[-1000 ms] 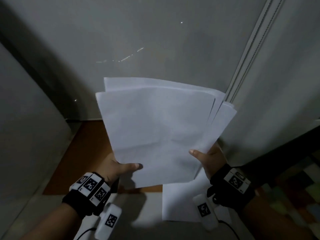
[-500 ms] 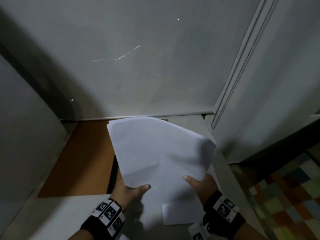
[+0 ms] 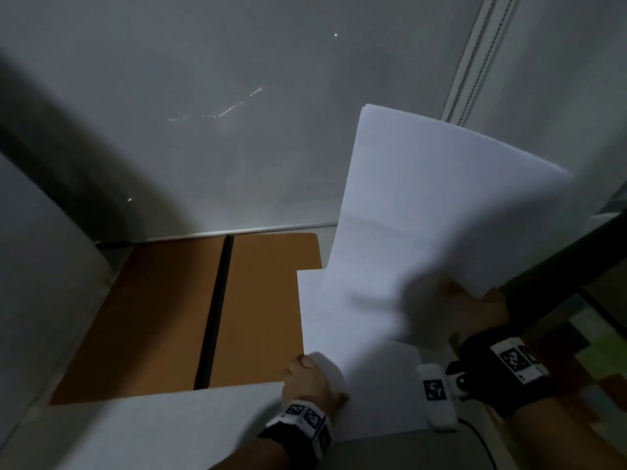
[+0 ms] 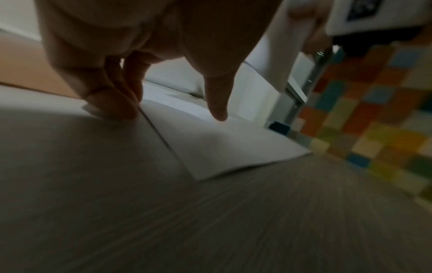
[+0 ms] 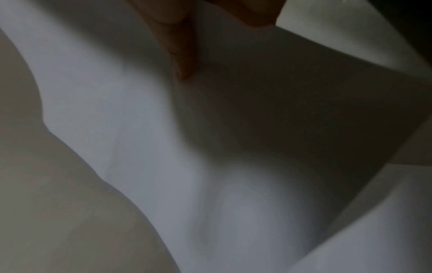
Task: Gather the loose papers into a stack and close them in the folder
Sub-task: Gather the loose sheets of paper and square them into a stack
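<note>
An orange folder (image 3: 169,317) with a black spine lies open on the pale table (image 3: 152,429). My right hand (image 3: 475,310), blurred, grips the lower edge of a stack of white papers (image 3: 424,205) and holds it raised at the right. The stack's underside (image 5: 140,129) fills the right wrist view. One loose sheet (image 3: 380,395) lies flat on the table, its far corner over the folder's right leaf. My left hand (image 3: 312,378) rests at that sheet's left edge. Its fingertips (image 4: 112,103) touch the sheet (image 4: 222,147) at the edge, with the thumb held apart above it.
A grey roller blind with a bead cord (image 3: 475,62) hangs behind the table. A wall stands close on the left. The table ends just right of the loose sheet, with a colourful chequered floor (image 3: 604,351) below.
My left hand let go of the stack and came down onto the loose sheet. The right hand alone swung the stack up and to the right, uncovering the folder.
</note>
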Available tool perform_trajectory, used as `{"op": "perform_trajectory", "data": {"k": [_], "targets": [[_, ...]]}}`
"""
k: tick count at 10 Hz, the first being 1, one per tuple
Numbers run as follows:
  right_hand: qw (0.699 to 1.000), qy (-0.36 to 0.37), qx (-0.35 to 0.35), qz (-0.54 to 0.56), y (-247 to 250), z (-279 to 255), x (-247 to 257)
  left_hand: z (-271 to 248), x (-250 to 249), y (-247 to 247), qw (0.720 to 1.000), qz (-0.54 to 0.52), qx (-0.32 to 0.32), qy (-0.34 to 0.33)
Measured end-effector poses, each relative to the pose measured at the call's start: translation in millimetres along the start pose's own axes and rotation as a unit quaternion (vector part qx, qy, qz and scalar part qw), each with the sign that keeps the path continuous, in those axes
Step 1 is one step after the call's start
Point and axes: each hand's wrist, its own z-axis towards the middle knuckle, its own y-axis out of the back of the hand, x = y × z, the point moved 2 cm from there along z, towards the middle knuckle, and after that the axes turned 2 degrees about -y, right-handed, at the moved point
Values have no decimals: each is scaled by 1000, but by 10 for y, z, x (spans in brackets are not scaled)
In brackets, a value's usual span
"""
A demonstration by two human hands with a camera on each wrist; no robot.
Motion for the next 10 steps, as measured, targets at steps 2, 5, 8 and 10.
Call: {"op": "perform_trajectory", "data": {"k": [2, 5, 8, 10], "targets": [[999, -15, 15, 40, 34, 16, -117, -10, 7, -35, 998, -10, -13, 65], [999, -11, 16, -45, -59, 206, -245, -15, 499, 71, 992, -37, 48, 107], [999, 1, -5, -39, -150, 376, -375, -103, 875, 458, 982, -171, 60, 51], [997, -25, 15, -77, -153, 428, -286, -337, 1356, 1268, 975, -201, -87, -26]]}}
